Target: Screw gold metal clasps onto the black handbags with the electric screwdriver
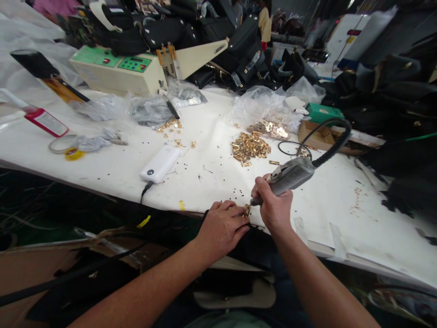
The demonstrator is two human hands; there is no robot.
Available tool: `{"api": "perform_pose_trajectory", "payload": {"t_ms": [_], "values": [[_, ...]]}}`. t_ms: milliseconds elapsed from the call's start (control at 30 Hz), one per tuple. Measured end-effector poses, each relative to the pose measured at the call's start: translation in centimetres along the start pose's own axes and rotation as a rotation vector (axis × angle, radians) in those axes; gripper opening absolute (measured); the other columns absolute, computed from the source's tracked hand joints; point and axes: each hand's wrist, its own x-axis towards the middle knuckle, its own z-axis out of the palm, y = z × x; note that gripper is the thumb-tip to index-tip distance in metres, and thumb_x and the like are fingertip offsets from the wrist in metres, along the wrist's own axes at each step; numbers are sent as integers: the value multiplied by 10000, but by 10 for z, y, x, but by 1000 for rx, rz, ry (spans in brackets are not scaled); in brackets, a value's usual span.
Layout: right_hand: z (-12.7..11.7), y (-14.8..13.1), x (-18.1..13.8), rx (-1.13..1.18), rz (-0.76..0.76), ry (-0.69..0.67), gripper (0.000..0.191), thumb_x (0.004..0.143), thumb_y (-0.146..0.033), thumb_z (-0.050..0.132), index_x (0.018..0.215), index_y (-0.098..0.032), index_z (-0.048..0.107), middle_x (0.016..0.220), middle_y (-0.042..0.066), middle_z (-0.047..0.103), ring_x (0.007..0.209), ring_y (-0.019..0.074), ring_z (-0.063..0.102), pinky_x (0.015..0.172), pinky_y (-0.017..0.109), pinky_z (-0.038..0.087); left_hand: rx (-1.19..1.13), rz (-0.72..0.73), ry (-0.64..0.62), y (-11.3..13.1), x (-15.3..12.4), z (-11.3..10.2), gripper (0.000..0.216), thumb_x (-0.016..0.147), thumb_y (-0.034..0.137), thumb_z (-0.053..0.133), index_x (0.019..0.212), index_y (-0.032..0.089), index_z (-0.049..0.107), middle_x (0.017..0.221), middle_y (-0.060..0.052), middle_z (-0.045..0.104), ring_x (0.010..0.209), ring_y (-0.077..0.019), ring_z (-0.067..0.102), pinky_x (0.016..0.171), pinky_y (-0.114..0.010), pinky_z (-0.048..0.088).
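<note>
While my right hand [277,206] grips the grey handheld tool [293,174], its tip just beside a small gold fitting [247,210] between my hands, my left hand [221,228] touches that fitting near the edge of the table [201,189]; whether it pinches, I cannot tell.

Workshop: apparently handling bags, centring on the white table [321,209]
Black bags [246,45]: lying piled along the table's far side
Gold fittings [251,148]: sitting heaped on the table
Control-panel machine [116,75]: standing at the table's back left
Grey power tool [292,175]: being held above the table's near edge
</note>
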Motion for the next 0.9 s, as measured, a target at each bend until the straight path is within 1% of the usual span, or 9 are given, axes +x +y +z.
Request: {"api": "perform_pose_trajectory", "payload": {"t_ms": [167, 300, 467, 700, 900], "values": [[0, -1, -1, -15, -20, -48, 335, 799, -417, 781, 671, -182, 580, 524, -25, 552, 472, 118, 491, 480, 251, 405, 2, -3, -5, 0, 0, 0, 180, 975, 371, 595, 1092, 306, 715, 1231, 15, 708, 1142, -247, 552, 898, -441, 410], [-3, -1, -2, -34, -47, -102, 319, 820, -391, 765, 671, -183, 575, 533, -24, 555, 473, 124, 502, 488, 257, 408, -2, -3, -2, -1, 0, 1, 171, 969, 362, 608, 1087, 302, 717, 1237, 15, 707, 1137, -242, 555, 889, -438, 408], [-4, 1, -1, -43, -65, -113, 321, 841, -383, 745, 662, -188, 562, 524, -27, 545, 464, 123, 493, 486, 260, 405, -1, -4, 4, -1, 0, 0, 168, 964, 367, 618, 1088, 308, 715, 1242, 25, 706, 1140, -240, 553, 888, -437, 407], [-1, 3, 4, -45, -54, -136, 337, 845, -360, 723, 626, -193, 529, 513, -29, 524, 456, 114, 464, 460, 248, 382, 4, -10, 3, -1, -1, 2, 173, 968, 380, 608, 1098, 323, 707, 1209, 36, 714, 1137, -232, 555, 895, -431, 414], [2, -2, 4, -143, -17, -170, 299, 837, -300, 683, 613, -194, 518, 509, -30, 522, 455, 113, 474, 455, 237, 392, 3, -9, 0, -1, -1, 0, 174, 962, 366, 617, 1094, 312, 716, 1210, 21, 716, 1139, -231, 555, 897, -429, 413]]}}
